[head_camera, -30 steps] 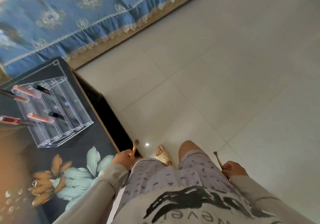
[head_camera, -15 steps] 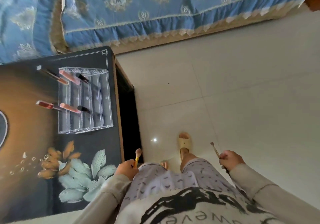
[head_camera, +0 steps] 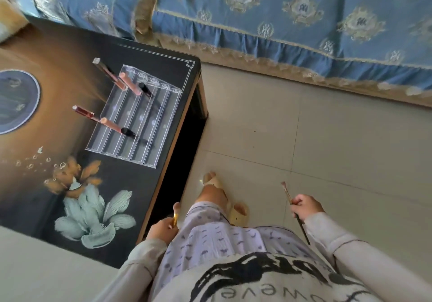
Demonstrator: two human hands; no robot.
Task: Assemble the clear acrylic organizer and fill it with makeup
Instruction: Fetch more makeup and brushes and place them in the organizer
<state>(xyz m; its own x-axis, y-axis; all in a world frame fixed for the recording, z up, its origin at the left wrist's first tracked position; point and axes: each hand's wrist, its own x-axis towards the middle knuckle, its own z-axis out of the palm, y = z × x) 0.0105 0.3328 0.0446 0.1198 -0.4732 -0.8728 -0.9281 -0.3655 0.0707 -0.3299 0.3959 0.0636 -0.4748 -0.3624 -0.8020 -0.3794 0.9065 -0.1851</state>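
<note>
On a dark floral-print table (head_camera: pixel 77 208) at the person's left stands the clear acrylic organizer (head_camera: pixel 138 119), already assembled, with several long rows stepped like stairs. Six cosmetic tubes stand in it, three near the far end (head_camera: pixel 127 83) and three near the near end (head_camera: pixel 109 124); in each trio the tallest looks reddish-brown, the next pink, the lowest black. Most rows look empty, so filling seems only partly done. The left hand (head_camera: pixel 162 229) is closed around a gold-handled makeup brush (head_camera: pixel 175 215), low beside the table edge. The right hand (head_camera: pixel 306 208) grips a thin dark-handled brush (head_camera: pixel 295 212), out over the tiled floor (head_camera: pixel 327 149). Both brushes are well apart from the organizer, not yet placed.
</note>
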